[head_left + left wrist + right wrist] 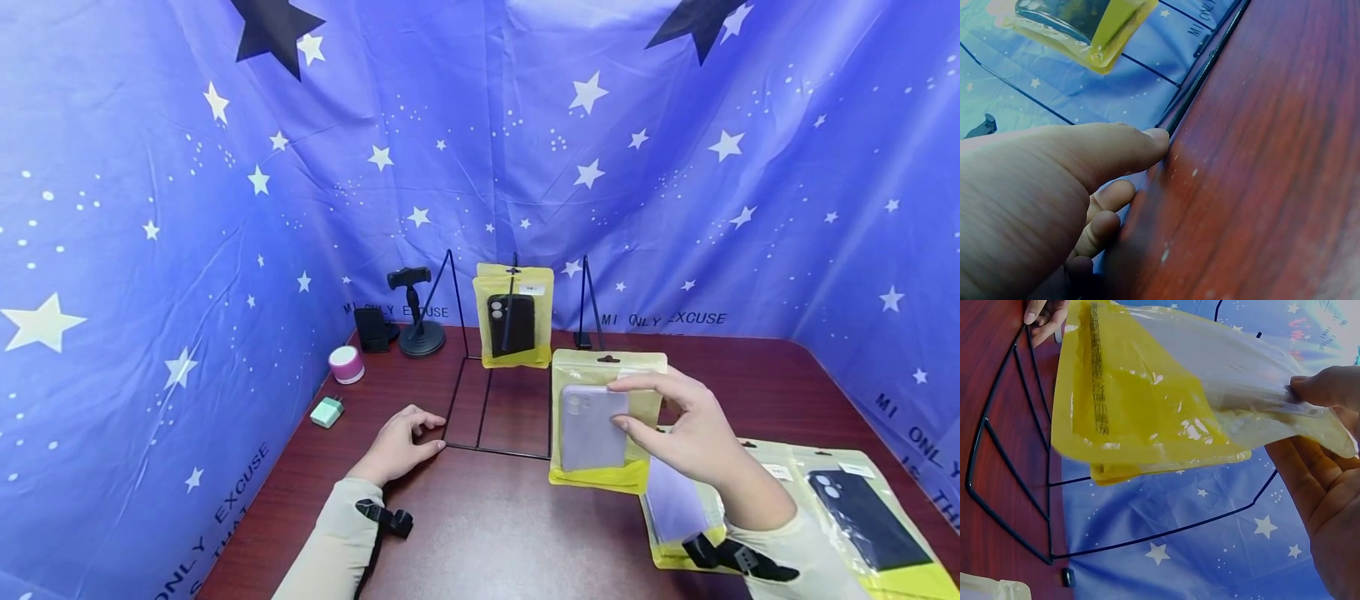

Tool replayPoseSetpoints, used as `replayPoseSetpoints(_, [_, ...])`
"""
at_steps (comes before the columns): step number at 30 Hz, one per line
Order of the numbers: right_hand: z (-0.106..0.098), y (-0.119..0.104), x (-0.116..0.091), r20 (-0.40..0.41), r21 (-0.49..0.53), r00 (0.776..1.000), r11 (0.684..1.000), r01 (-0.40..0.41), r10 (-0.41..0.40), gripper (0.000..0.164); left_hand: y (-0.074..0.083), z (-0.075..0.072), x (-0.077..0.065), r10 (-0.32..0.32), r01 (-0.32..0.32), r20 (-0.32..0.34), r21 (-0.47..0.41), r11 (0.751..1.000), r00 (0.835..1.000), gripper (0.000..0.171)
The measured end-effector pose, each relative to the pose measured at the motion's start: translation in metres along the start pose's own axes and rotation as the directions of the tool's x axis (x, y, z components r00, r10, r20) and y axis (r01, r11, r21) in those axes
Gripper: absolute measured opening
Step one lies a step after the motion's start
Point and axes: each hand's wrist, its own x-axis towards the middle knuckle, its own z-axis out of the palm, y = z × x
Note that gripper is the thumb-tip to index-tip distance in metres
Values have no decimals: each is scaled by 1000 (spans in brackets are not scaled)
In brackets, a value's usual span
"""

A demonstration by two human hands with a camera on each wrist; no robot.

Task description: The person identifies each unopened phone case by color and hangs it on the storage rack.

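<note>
My right hand (693,425) pinches a clear-and-yellow zip bag (643,475) by its side edge, thumb in front. Through the bag shows a lilac phone case (592,437); the bag is up in front of the right part of a black wire display rack (510,452). From the rack's middle prong hangs a bag with a black phone case (512,325). At the front left corner of the rack, my left hand (401,442) grips the wire between thumb and fingers. Close up in the left wrist view, the thumb (1129,147) lies against that wire.
More bagged phone cases lie at the right, one lilac (675,500) and one black (870,521). Along the left edge are a green charger plug (327,412), a pink-and-white round jar (347,365) and a black phone stand (422,337). A starry blue cloth (480,192) hangs behind.
</note>
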Motion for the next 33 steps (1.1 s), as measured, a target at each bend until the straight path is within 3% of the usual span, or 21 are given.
replayPoseSetpoints(8, [2, 9, -3, 14, 42, 999, 998, -36, 36, 59, -1, 1, -1, 3, -3, -4, -7, 1000, 1000, 32])
replayPoseSetpoints(16, [6, 10, 0, 34, 25, 989, 989, -148, 147, 51, -3, 2, -1, 4, -4, -14, -8, 1000, 1000, 32])
replayPoseSetpoints(33, [15, 28, 16, -34, 38, 981, 981, -191, 192, 42, -1, 1, -2, -6, 6, -8, -12, 1000, 1000, 33])
